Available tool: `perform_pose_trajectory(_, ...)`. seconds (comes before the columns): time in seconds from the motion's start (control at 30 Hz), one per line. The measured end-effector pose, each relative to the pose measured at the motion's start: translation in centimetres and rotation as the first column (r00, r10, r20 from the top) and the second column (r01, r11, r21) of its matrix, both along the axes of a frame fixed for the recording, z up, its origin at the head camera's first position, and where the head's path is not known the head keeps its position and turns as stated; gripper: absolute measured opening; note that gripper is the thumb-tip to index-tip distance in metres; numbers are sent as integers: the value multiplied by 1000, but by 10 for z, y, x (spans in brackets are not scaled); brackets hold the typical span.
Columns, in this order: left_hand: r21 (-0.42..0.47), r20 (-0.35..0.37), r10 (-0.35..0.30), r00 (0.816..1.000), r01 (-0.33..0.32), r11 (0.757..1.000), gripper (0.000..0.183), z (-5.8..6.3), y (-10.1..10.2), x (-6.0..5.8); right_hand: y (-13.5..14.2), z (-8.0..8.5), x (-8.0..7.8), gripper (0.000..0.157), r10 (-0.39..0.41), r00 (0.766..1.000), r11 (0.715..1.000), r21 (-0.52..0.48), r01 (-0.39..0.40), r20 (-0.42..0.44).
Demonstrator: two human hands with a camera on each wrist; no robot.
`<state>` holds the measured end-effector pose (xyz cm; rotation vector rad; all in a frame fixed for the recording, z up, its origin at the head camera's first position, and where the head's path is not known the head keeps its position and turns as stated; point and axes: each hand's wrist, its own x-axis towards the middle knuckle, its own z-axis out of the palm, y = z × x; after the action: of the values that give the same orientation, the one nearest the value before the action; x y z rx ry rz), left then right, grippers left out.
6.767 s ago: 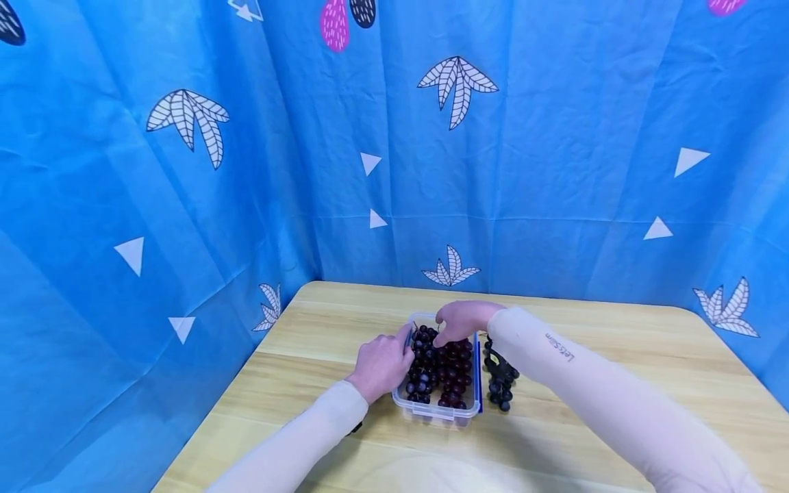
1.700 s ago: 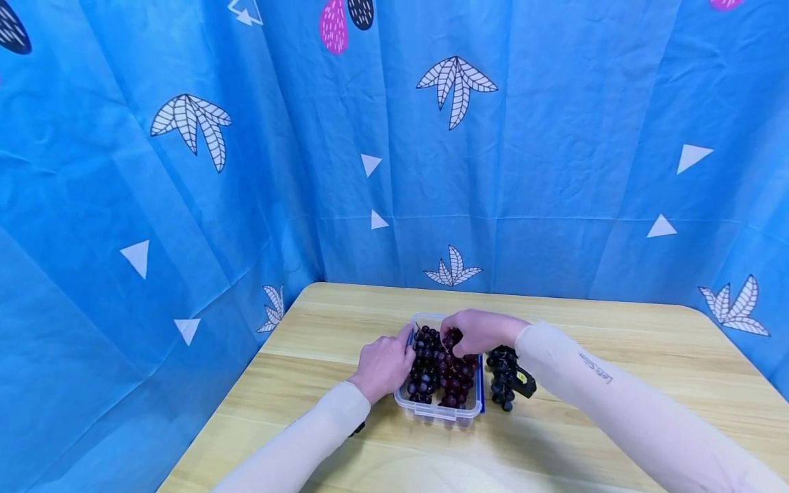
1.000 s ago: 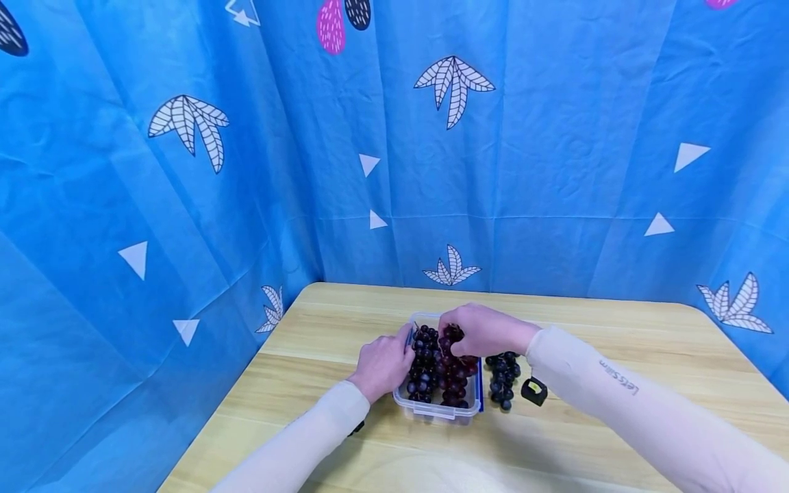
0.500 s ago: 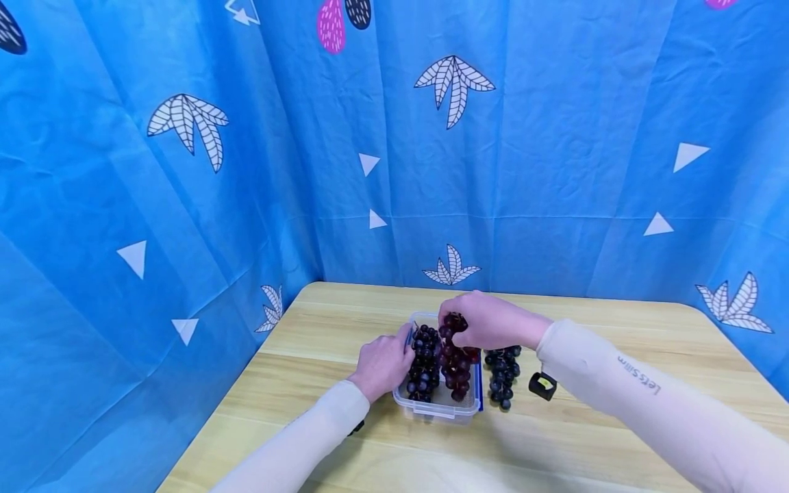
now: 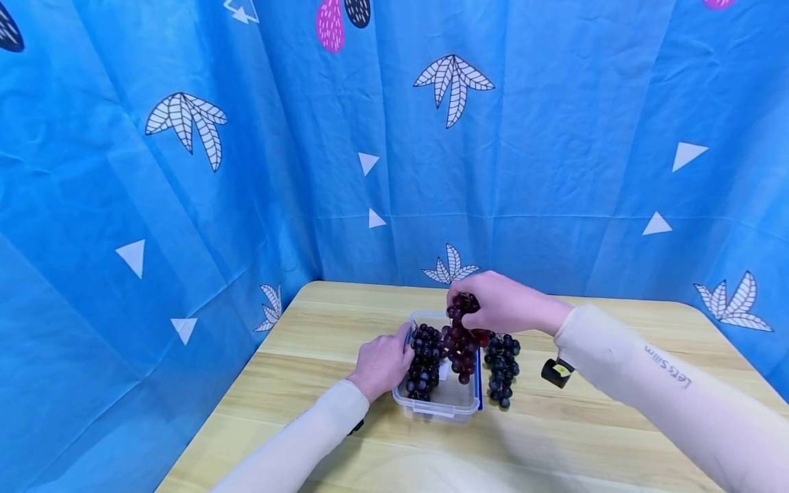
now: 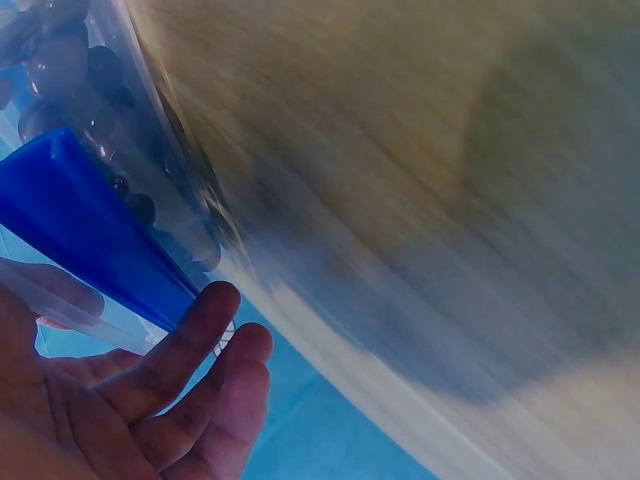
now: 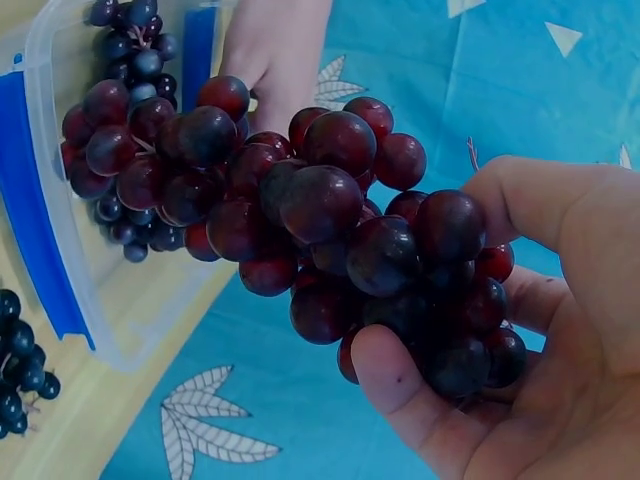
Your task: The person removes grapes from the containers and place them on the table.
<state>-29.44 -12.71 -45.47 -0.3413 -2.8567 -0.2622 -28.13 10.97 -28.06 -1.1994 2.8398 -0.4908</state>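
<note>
My right hand holds a bunch of dark red grapes by its upper end, over the right side of a clear plastic container. In the right wrist view the thumb and fingers curl round the bunch, which hangs down from them. A bunch of black grapes lies along the container's left side. My left hand grips the container's left wall. In the left wrist view its fingers bend near a blue side flap, and the thumb is partly hidden behind it.
A second bunch of black grapes lies on the wooden table, just right of the container's blue right flap. A patterned blue curtain hangs behind and left of the table.
My right hand has taken hold of the red grapes and lifted them up and to the right from the container, baring its floor. The left hand has stayed on the wall.
</note>
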Motion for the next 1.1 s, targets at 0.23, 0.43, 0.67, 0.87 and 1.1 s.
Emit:
perform_pose_trajectory(0.23,3,22,11,1000,-11,1000,53,1,-1,-1,15,10,3,25,-8,1000,1000,-21,9,26)
perform_pose_trajectory(0.43,4,16,11,1000,-11,1000,54,2,-1,-2,31,11,5,27,-56,996,998,-24,57,64)
perform_pose_trajectory(0.67,23,37,9,999,-10,1000,55,-1,-2,-2,49,3,7,26,-84,994,996,-4,85,70)
perform_pose_trajectory(0.87,28,37,-5,999,4,1000,56,-2,-2,-3,66,-3,13,28,-102,992,995,-2,103,68)
perform_pose_trajectory(1.1,19,36,1,999,-2,1000,57,-3,-1,-5,85,-11,18,28,-156,985,988,14,155,80)
